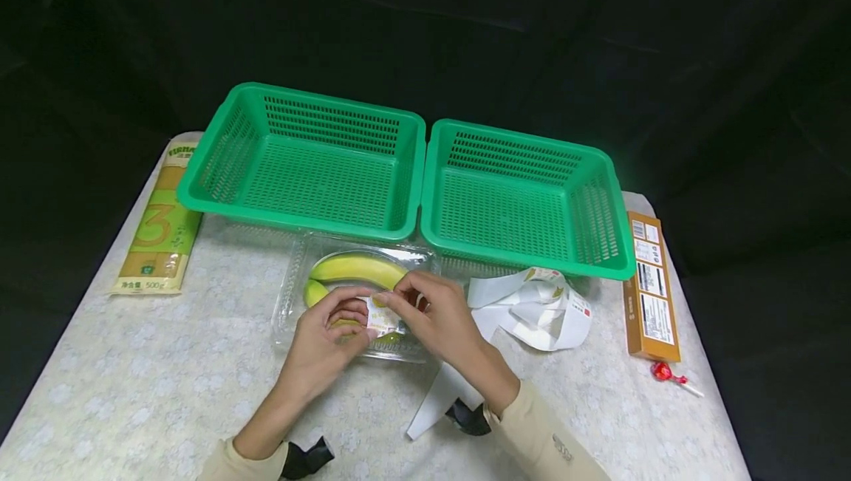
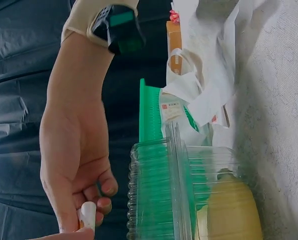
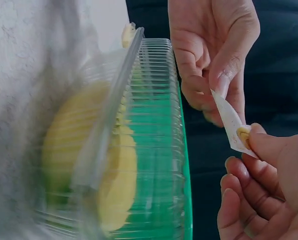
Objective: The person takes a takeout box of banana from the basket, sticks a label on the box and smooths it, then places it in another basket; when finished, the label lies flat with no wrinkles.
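Note:
Both hands pinch a small white label (image 1: 381, 318) with yellow printing, held above a clear plastic clamshell box (image 1: 284, 318). My left hand (image 1: 329, 337) has the left end between thumb and fingers. At the other end, the thumb and index finger of my right hand (image 1: 442, 315) grip the label, its remaining fingers bent. In the right wrist view the label (image 3: 229, 120) is stretched between the two hands and slightly curved. Yellow-green bananas (image 1: 359, 268) lie in the box, partly hidden by the hands. Only the label's rolled edge (image 2: 89, 214) shows in the left wrist view.
Two green baskets (image 1: 319, 226) (image 1: 525, 259) stand behind the box. A curled white label strip (image 1: 572, 322) lies right, its tail passing under the right forearm. A noodle pack (image 1: 156, 233) is far left; an orange box (image 1: 634, 318) and red lollipop (image 1: 661, 371) are far right.

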The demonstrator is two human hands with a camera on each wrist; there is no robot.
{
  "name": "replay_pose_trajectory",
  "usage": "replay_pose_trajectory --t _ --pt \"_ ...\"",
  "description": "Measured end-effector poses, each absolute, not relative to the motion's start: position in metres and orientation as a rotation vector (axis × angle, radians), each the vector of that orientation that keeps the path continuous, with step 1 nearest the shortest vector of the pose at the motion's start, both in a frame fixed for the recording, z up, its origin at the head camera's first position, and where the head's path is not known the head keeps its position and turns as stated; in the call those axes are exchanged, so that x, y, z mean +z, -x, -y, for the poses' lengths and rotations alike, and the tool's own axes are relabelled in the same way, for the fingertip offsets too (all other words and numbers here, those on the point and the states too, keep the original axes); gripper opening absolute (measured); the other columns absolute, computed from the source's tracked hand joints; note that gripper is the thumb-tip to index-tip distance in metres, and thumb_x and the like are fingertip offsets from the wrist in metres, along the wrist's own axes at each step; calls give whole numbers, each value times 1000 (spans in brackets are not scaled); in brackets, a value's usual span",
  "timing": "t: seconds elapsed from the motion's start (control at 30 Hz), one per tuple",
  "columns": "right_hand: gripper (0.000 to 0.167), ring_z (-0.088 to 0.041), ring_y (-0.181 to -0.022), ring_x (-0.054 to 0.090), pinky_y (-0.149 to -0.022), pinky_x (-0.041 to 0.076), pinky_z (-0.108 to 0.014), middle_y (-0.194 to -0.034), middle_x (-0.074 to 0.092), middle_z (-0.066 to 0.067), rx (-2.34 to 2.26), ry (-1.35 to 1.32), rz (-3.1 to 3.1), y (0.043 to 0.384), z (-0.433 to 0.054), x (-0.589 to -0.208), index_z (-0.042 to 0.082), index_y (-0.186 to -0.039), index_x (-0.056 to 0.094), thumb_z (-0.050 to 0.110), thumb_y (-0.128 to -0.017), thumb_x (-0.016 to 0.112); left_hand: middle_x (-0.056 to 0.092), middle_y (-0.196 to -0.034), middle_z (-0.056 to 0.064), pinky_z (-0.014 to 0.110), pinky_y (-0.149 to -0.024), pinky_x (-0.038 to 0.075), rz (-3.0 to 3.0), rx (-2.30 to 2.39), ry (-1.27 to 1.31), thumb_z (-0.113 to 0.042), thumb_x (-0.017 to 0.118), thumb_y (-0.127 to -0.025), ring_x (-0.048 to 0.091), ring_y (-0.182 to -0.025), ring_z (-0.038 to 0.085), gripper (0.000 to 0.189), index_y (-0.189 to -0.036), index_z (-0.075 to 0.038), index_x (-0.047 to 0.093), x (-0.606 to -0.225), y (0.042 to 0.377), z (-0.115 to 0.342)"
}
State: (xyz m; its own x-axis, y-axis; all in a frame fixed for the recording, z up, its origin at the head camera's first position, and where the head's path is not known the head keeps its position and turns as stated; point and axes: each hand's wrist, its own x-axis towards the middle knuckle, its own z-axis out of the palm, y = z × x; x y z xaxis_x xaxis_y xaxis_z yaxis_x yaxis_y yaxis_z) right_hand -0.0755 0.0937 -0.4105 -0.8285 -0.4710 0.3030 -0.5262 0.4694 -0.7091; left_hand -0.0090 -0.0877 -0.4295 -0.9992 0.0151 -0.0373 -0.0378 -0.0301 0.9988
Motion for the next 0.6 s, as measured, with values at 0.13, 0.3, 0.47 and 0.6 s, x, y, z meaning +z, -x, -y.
replay_pose_trajectory --t 0.13,0.3,0.47,0.6 --pt "17 -4 -61 54 -56 45 -17 -72 65 4 1207 -944 2673 83 -88 -406 14 -79 67 24 -90 76 61 -112 17 20 -80 59 -2187 2237 153 12 74 -79 62 -94 8 53 -129 -2 60 -429 12 89" --pt "17 -6 -63 57 -56 46 -17 -75 68 2 1181 -981 2695 93 -83 -407 13 -81 68 25 -90 76 61 -114 17 20 -80 59 -2236 2252 267 12 74 -80 65 -93 9 54 -130 -4 60 -429 15 93" --pt "17 -6 -64 57 -55 46 -17 -74 67 2 1181 -988 2717 101 -80 -412 13 -81 69 26 -89 77 63 -114 17 19 -79 59 -2299 2253 281 13 72 -81 68 -89 8 53 -130 -4 60 -429 16 94" --pt "17 -6 -64 57 -56 46 -18 -73 67 3 1175 -992 2744 105 -78 -416 14 -81 69 26 -89 77 64 -116 16 17 -80 58 -2438 2194 241 14 70 -83 69 -93 17 55 -133 -5 59 -430 17 91"
